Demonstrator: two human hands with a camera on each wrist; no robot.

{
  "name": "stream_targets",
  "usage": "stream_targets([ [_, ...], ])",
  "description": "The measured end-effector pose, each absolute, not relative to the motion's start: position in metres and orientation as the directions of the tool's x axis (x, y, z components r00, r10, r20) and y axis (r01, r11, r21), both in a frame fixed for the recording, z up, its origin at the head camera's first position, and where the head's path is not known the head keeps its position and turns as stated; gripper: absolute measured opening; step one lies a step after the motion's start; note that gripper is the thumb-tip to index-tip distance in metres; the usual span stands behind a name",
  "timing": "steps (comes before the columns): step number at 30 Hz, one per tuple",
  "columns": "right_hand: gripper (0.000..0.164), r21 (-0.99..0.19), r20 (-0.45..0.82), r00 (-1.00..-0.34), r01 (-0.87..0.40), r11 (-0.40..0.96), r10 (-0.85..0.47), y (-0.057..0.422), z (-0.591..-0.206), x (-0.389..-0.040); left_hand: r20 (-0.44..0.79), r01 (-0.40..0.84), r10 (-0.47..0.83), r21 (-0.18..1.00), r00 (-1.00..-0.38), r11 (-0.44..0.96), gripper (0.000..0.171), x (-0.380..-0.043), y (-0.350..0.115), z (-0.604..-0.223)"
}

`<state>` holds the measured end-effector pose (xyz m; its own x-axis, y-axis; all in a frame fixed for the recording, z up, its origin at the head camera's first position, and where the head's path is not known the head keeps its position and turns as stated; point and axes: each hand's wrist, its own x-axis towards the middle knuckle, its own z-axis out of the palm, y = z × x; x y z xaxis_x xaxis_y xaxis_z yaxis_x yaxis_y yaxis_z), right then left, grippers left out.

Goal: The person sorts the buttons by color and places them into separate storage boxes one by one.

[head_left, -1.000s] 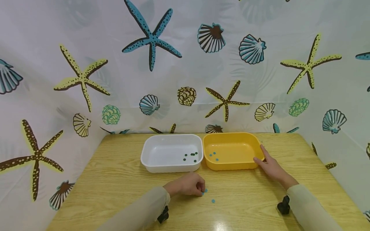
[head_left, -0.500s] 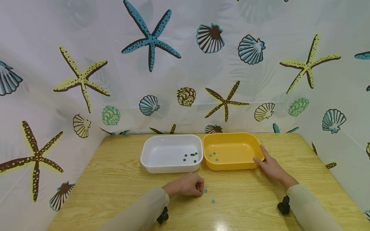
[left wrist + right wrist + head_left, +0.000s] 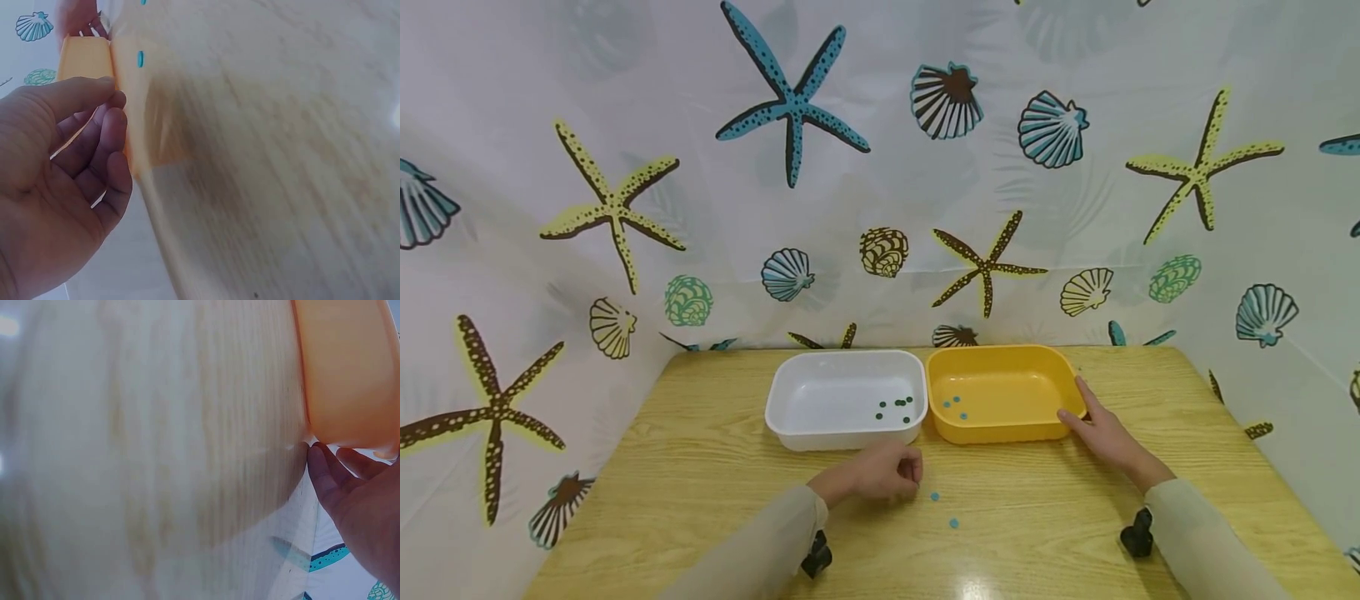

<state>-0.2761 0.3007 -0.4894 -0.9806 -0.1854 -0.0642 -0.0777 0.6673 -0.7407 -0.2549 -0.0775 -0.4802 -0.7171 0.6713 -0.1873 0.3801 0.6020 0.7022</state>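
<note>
My left hand (image 3: 887,472) is raised a little above the table in front of the white tray (image 3: 850,440). Its thumb and forefinger pinch a small blue button, which the fingertips hide. Two more blue buttons, one nearer (image 3: 953,523) and one farther (image 3: 935,497), lie on the wood to its right. My right hand (image 3: 1105,435) rests against the right end of the yellow tray (image 3: 1000,433), fingers extended along its wall and thumb near the front corner. Three blue buttons (image 3: 964,416) lie in the yellow tray's left part. Several dark green buttons (image 3: 906,420) lie in the white tray.
Both trays stand side by side near the back edge of the wooden table (image 3: 715,492). A white cloth (image 3: 880,183) printed with starfish and shells hangs behind and along both sides.
My left hand has lifted and drawn back leftward. The blue button that lay at its fingertips is no longer on the table. My right hand has stayed at the yellow tray.
</note>
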Motion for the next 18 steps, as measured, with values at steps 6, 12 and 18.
stream_targets([
  [6,0.082,-0.74,-0.063,-0.981,-0.076,0.669,-0.182,0.302,-0.491,-0.277,-0.136,0.424,0.675,0.685,-0.725,0.593,0.007,-0.26,-0.078,-0.468],
  [12,0.083,-0.738,-0.053,-0.981,-0.086,0.669,-0.185,0.302,-0.492,-0.279,-0.081,0.471,0.69,0.674,-0.719,0.569,0.002,-0.262,-0.072,-0.459],
  [18,0.082,-0.74,-0.056,-0.98,-0.087,0.667,-0.189,0.303,-0.494,-0.279,-0.005,0.512,0.709,0.688,-0.705,0.514,0.002,-0.262,-0.061,-0.447],
])
